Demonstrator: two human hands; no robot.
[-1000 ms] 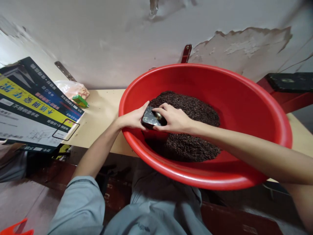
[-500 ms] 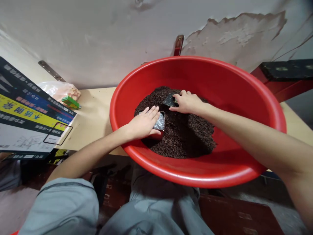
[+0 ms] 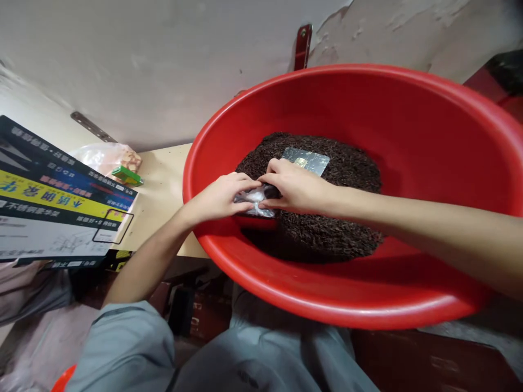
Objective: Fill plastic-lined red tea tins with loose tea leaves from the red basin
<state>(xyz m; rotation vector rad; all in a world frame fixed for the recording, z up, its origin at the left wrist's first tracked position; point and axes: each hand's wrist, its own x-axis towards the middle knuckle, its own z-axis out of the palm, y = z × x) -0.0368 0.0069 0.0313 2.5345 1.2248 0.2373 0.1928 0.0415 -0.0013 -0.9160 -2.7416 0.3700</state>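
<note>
A red tub (image 3: 347, 305) holds a heap of dark dried leaf, like loose tea (image 3: 339, 234). At the heap's left side stands a small tin, mostly hidden, with a clear plastic bag (image 3: 256, 202) at its mouth. My left hand (image 3: 223, 197) is at the bag's left side, fingers closed on the plastic. From the right, my right hand (image 3: 292, 185) pinches the same bag, thumb and fingers close to the left hand's. Just behind the right hand, a flat, shiny rectangular plate (image 3: 312, 161) lies on the leaf.
The tub rests on a pale wooden table (image 3: 163, 169) by the wall. To the left stands a printed carton (image 3: 61, 201). Behind it are a plastic bag with something in it (image 3: 118, 155) and a small green box (image 3: 127, 176). A red bracket (image 3: 303, 46) is on the wall.
My right hand has let go of the flat plate, now lying on the leaf, and moved left to the bag. My left hand, before spread flat over the bag, now grips it.
</note>
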